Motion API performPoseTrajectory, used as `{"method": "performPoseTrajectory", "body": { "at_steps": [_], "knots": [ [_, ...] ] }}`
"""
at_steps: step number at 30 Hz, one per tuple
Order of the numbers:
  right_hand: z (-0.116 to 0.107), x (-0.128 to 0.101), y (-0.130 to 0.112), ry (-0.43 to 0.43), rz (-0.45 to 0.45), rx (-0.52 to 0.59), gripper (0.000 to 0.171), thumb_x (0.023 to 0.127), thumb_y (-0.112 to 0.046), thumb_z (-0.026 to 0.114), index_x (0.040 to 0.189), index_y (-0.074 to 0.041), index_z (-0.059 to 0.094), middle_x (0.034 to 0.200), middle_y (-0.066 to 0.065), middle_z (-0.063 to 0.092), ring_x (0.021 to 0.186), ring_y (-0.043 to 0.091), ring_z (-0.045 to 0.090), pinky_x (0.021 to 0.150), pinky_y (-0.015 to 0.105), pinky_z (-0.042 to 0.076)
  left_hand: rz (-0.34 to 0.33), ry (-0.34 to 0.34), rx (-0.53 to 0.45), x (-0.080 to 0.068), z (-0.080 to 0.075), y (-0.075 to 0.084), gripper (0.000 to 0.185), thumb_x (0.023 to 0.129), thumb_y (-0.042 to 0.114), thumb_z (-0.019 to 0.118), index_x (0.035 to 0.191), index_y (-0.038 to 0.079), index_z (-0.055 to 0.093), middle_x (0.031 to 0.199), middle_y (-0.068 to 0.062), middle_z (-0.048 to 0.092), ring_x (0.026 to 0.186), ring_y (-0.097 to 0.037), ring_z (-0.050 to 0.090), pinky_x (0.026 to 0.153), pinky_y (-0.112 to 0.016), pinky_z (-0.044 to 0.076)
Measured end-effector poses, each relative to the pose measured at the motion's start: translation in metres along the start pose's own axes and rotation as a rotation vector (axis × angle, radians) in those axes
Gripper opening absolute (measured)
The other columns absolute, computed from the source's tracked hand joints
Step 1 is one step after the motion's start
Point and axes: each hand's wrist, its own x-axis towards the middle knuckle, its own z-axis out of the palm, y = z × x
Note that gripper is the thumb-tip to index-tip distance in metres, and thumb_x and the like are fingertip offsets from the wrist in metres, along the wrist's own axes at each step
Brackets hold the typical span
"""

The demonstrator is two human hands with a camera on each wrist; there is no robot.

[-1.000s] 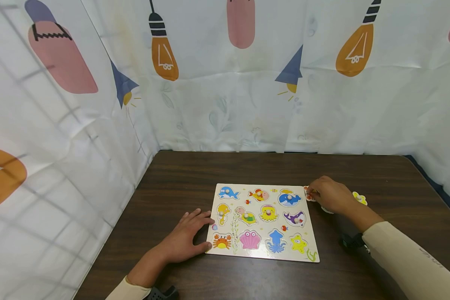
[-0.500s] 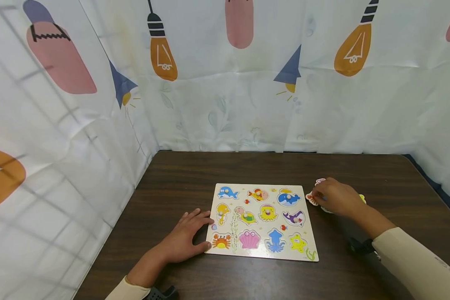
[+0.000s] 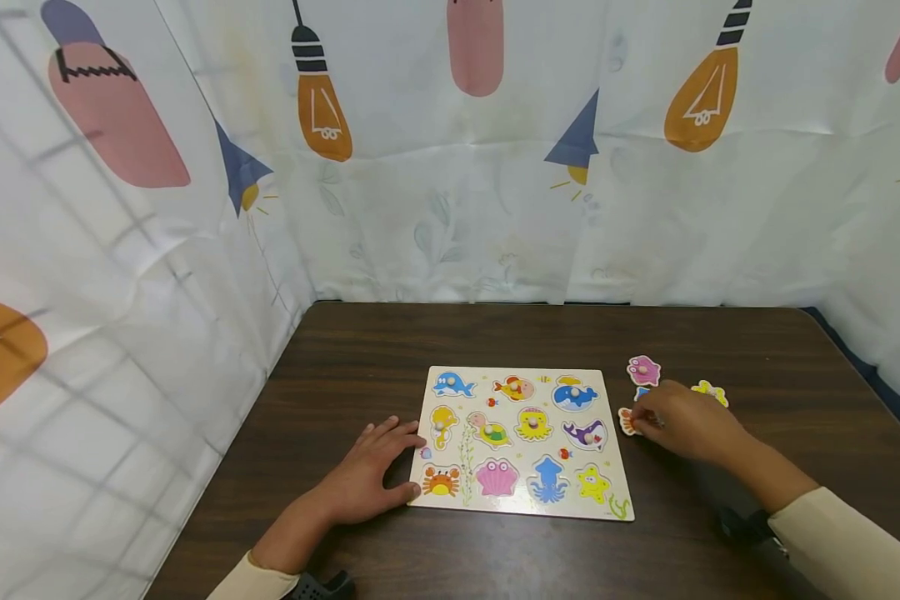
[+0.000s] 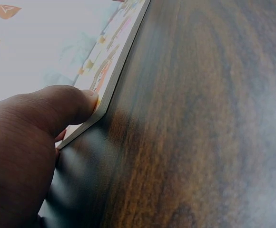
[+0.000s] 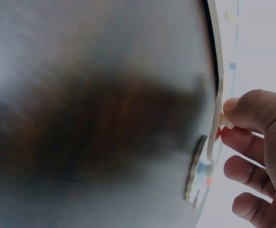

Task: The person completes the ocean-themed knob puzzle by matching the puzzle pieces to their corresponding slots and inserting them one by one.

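A white wooden peg puzzle board [image 3: 510, 508] with sea animals lies flat on the table. My left hand [image 3: 371, 475] rests at its left edge, fingers straight. In the left wrist view the thumb [image 4: 76, 104] presses on the board's corner. Right of the board, my right hand [image 3: 686, 421] holds an orange puzzle piece [image 3: 627, 422], mostly hidden by the fingers. The right wrist view has thumb and forefinger pinching its small knob [image 5: 227, 121], the piece standing edge-on. Close by lie a pink fish piece [image 3: 643, 370] and a partly covered blue piece [image 3: 641, 392].
A yellow puzzle piece [image 3: 711, 392] lies behind the right hand. The dark wooden table [image 3: 390, 342] carries everything. White printed curtains [image 3: 435, 208] hang behind and to the left of it.
My right hand has moved toward me and slightly right with the orange piece, uncovering the pink piece and part of the blue one. The left hand keeps its place.
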Motion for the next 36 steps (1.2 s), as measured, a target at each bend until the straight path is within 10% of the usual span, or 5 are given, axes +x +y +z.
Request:
{"method": "performPoseTrajectory", "body": {
  "at_steps": [36],
  "knots": [
    [0.006,-0.028,-0.011,0.059,0.007,-0.002,0.017,0.08,-0.021,0.088,0.086,-0.03,0.075,0.083,-0.019,0.055,0.076,0.002,0.048,0.054,0.024,0.044,0.003,0.006,0.006,-0.001,-0.001,0.001,0.06,0.092,0.046,0.073,0.145,0.023,0.055,0.16,-0.001,0.04,0.153,-0.035,0.023,0.121,-0.063,0.011]
  ]
}}
